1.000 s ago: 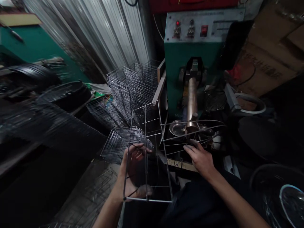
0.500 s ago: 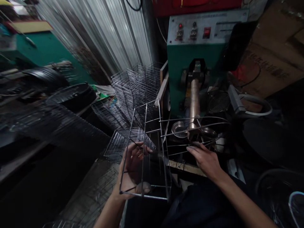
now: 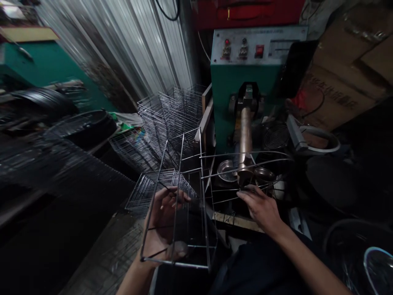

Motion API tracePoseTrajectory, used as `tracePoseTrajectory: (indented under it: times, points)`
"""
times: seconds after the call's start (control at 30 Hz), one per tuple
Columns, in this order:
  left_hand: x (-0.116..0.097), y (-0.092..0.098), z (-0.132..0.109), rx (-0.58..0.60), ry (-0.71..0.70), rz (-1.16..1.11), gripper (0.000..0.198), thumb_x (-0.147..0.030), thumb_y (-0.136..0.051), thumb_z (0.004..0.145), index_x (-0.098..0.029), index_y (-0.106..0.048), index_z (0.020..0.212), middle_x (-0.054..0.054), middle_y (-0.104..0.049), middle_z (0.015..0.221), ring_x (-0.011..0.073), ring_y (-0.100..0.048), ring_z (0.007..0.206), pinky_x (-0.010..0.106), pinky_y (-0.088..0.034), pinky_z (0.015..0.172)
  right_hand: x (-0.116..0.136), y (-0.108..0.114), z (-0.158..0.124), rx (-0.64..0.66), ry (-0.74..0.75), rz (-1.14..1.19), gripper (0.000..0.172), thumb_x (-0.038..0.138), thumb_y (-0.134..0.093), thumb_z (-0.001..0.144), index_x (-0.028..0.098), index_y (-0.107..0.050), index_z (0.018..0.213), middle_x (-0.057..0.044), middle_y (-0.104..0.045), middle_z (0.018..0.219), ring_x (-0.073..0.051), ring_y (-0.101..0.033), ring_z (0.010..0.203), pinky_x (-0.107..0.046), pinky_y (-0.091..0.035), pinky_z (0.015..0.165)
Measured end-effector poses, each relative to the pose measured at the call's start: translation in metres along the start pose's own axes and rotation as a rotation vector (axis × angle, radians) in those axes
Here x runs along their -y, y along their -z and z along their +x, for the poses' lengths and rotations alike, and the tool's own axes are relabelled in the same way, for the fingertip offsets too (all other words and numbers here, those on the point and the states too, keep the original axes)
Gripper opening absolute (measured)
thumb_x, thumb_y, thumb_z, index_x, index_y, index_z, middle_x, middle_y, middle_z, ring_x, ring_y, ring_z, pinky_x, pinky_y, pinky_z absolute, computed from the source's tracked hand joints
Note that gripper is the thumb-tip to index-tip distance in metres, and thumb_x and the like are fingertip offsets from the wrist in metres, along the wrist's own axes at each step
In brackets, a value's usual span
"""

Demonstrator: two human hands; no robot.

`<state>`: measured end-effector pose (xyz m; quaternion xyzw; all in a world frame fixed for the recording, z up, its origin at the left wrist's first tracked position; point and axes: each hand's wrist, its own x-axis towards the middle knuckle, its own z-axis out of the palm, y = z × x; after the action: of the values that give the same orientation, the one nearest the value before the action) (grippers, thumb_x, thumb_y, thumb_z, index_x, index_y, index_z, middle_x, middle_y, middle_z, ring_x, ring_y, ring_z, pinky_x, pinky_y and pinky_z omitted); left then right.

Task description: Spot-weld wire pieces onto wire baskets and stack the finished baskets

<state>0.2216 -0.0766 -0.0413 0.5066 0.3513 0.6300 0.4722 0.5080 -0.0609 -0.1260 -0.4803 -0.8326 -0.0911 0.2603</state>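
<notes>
A wire frame (image 3: 202,205) of thin metal rods is held low in the middle, with long curved wires reaching right past the machine's copper-coloured arm (image 3: 245,135). My left hand (image 3: 167,225) is wrapped round its left side, the thumb over the bottom rod. Beside the lower tip of that arm is my right hand (image 3: 259,205), its fingers pinched together at the wires; what lies between the fingertips is too small to make out.
A green machine (image 3: 221,90) with a switch panel stands ahead. Stacked wire grids (image 3: 172,119) lean left of it. Two small metal dishes (image 3: 227,170) sit under the arm. Cardboard boxes (image 3: 340,82) are at the right, a green machine (image 3: 61,61) far left.
The whole view has shifted, so the machine appears slightly lower and further left. The wire frame and both hands keep nearly the same places relative to each other.
</notes>
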Motion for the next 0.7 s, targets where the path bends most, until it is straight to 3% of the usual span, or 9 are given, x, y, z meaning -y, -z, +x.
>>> tracePoseTrajectory:
  times: [0.2, 0.43, 0.6, 0.7]
  points:
    - [0.005, 0.011, 0.008, -0.008, -0.025, -0.008, 0.094, -0.066, -0.095, 0.045, -0.029, -0.062, 0.125, 0.004, -0.064, 0.101, 0.0245, -0.064, 0.094, 0.040, -0.058, 0.089, 0.001, 0.005, 0.004, -0.005, -0.005, 0.019, 0.042, -0.004, -0.055, 0.091, 0.019, -0.072, 0.123, 0.000, -0.076, 0.117, -0.024, -0.061, 0.121, -0.028, -0.058, 0.079]
    - [0.009, 0.025, 0.022, 0.076, 0.015, -0.038, 0.099, -0.062, -0.099, 0.033, -0.031, -0.066, 0.120, 0.004, -0.066, 0.101, 0.0267, -0.066, 0.091, 0.041, -0.062, 0.079, -0.001, 0.008, 0.008, -0.004, 0.005, -0.038, 0.047, -0.006, -0.060, 0.085, 0.021, -0.073, 0.121, 0.000, -0.077, 0.115, -0.023, -0.062, 0.120, -0.027, -0.058, 0.077]
    - [0.002, 0.015, 0.025, 0.013, 0.073, -0.036, 0.074, -0.060, -0.092, 0.059, -0.031, -0.064, 0.121, 0.004, -0.063, 0.101, 0.0237, -0.065, 0.093, 0.037, -0.060, 0.083, -0.004, 0.008, 0.012, 0.011, -0.005, -0.048, 0.050, -0.007, -0.059, 0.083, 0.022, -0.074, 0.120, 0.000, -0.077, 0.112, -0.023, -0.064, 0.119, -0.024, -0.057, 0.070]
    - [0.002, 0.016, 0.029, 0.041, 0.079, -0.012, 0.082, -0.061, -0.094, 0.052, -0.030, -0.063, 0.122, 0.004, -0.063, 0.103, 0.0262, -0.065, 0.095, 0.042, -0.060, 0.086, -0.003, 0.009, 0.014, 0.035, -0.019, -0.050, 0.050, -0.007, -0.060, 0.081, 0.023, -0.074, 0.119, -0.001, -0.077, 0.111, -0.022, -0.065, 0.118, -0.022, -0.056, 0.068]
